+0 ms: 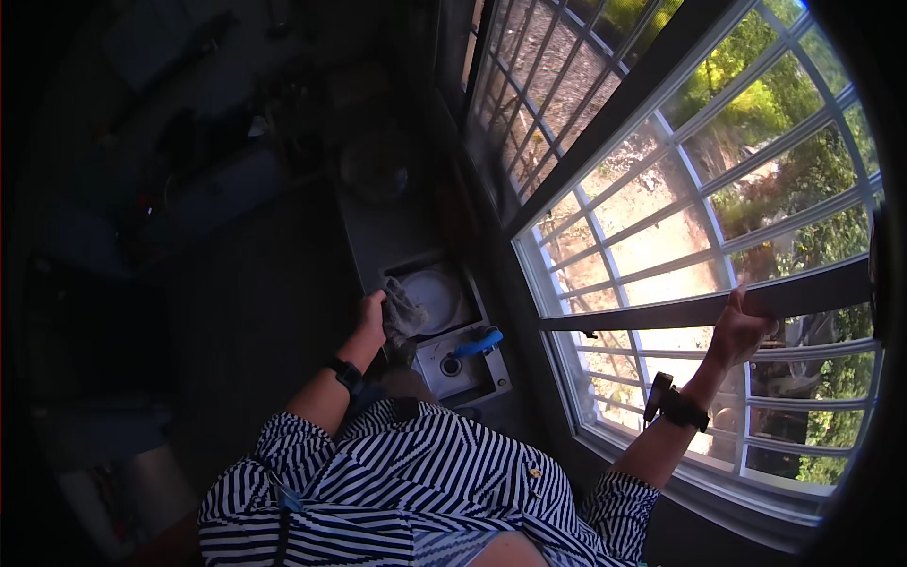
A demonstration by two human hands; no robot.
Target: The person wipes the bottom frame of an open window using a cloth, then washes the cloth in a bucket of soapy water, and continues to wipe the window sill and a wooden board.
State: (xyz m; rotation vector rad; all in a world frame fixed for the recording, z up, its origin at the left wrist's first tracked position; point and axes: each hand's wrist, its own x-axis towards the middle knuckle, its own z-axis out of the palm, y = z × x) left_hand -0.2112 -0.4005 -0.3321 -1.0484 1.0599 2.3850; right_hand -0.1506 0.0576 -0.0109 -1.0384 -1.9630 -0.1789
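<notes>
My left hand (373,319) is closed on a crumpled grey cloth (407,313), which hangs over the near edge of the sink. Far to the right, my right hand (742,331) is raised against the dark frame of a window sash (652,317). Its fingers curl at the frame's edge, partly lost against the bright glass. Beyond the panes runs a white metal grille (652,274). Below the cloth, a round pale dish (436,300) lies in one basin of the sink (484,307).
A blue elongated object (479,342) lies across the smaller basin (449,370) with its round drain. Another sash (529,104) stands farther along the window wall. The dark counter (383,231) carries dim items at its far end. The left side is too dark to make out.
</notes>
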